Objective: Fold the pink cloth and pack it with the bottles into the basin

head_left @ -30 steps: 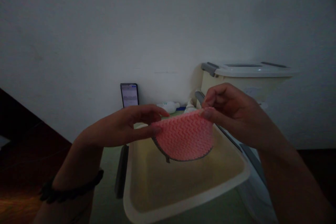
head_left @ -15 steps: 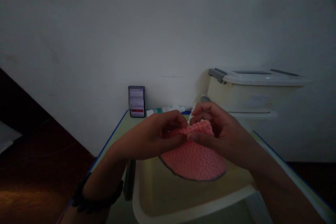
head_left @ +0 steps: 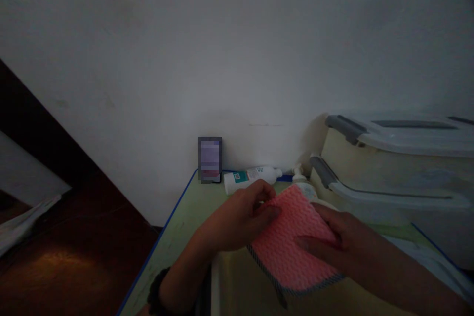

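Observation:
A pink textured cloth [head_left: 292,237] with a dark stitched edge is held up between my two hands, above a pale plastic bin [head_left: 237,281]. My left hand [head_left: 252,215] pinches its upper left edge between thumb and fingers. On the right side, my right hand [head_left: 333,237] grips it with the thumb on the near face and the fingers behind, partly hidden. The cloth hangs fairly flat, its lower edge over the bin's opening.
A phone [head_left: 210,160] leans on the wall at the back of the green table [head_left: 181,222]. Beside it lies a white bottle [head_left: 255,177], and a pump bottle [head_left: 301,182] stands behind the cloth. Lidded storage boxes [head_left: 388,168] are stacked at the right.
The cloth, bunched at its top before, is now spread flatter. My right hand has moved right and down to its side. The view has shifted, so the surroundings appear lower and farther right.

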`<state>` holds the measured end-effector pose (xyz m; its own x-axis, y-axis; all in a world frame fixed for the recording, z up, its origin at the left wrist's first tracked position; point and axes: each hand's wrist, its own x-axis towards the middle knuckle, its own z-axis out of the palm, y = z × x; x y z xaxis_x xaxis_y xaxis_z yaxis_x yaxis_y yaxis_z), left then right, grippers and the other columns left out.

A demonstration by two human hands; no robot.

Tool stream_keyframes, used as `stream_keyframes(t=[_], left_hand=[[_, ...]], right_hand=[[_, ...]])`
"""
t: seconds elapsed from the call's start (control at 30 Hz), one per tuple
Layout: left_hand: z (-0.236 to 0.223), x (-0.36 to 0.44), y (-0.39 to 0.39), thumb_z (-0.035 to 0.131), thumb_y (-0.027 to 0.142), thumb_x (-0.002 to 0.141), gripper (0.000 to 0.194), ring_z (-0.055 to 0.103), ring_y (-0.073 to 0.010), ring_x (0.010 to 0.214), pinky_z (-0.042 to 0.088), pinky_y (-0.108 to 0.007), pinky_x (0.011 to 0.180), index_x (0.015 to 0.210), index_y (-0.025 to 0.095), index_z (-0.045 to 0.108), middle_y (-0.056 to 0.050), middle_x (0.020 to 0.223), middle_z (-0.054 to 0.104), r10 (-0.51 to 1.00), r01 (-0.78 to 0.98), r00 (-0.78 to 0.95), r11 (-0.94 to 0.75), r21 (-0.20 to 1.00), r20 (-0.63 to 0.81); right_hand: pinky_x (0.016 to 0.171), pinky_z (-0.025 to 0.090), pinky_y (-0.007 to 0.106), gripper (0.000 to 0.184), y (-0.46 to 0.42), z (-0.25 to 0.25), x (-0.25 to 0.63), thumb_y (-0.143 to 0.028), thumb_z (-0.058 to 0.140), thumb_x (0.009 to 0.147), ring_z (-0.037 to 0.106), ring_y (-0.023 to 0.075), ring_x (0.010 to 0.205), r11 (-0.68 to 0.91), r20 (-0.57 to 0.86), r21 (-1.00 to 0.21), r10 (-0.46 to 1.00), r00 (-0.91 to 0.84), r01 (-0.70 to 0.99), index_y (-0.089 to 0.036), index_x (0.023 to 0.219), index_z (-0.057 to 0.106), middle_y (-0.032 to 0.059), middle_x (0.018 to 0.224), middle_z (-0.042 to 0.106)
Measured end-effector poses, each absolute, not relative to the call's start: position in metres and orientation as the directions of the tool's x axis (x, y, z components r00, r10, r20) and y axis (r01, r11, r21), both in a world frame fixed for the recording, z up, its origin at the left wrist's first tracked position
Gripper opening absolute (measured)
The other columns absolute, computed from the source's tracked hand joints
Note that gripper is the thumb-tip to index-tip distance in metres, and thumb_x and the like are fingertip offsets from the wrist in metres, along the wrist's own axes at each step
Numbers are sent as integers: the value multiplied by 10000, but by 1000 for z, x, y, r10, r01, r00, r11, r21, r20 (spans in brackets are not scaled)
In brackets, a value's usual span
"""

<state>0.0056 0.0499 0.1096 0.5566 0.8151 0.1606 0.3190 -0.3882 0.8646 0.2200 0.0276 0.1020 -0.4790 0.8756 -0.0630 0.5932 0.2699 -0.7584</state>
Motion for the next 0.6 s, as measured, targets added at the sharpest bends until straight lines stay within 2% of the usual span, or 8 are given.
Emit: stream_keyframes(t=[0.13,0.23,0.33,0.4,0.5,0.6], left_hand=[[105,7,55,459,264,882,84,452,-108,639,356,-223,516,882,182,447,4,757,516,831,367,544,-365,856,121],[105,6,53,448,266,887,81,434,-110,635,350,-233,527,878,186,437,6,750,508,829,383,549,-365,849,109],[107,5,51,459,304,881,130,446,-116,657,371,-237,544,908,183,419,-4,772,504,824,353,555,-356,865,113],[110,4,49,495,341,860,208,475,-129,705,411,-246,585,959,173,424,-31,839,524,823,340,557,-347,874,110],[115,4,46,540,387,823,326,525,-161,798,452,-273,673,1044,166,451,-68,942,558,834,377,546,-322,869,72],[115,4,43,516,371,834,283,565,-172,814,464,-272,701,1057,198,497,-49,943,604,855,501,518,-268,823,-37]], right_hand=[[730,516,335,287,28,100,214,-348,533,828,620,220,839,334,-1,-744,866,-501,579,-234,1091,558,78,985,644],[798,514,359,322,25,98,212,-309,551,807,626,237,908,385,26,-735,838,-544,559,-277,1127,568,73,1051,651],[863,492,386,339,24,95,215,-348,555,806,596,259,1012,348,37,-724,882,-471,596,-285,1139,567,75,1120,628],[868,488,393,370,24,94,217,-371,557,808,581,266,1039,306,47,-731,914,-403,610,-288,1169,545,81,1145,610],[816,506,366,361,26,97,219,-382,553,811,603,247,977,253,-14,-768,912,-410,589,-306,1164,549,66,1111,622],[784,511,336,316,29,103,218,-396,543,813,618,226,918,179,-111,-813,887,-449,554,-286,1105,592,57,1051,644]])
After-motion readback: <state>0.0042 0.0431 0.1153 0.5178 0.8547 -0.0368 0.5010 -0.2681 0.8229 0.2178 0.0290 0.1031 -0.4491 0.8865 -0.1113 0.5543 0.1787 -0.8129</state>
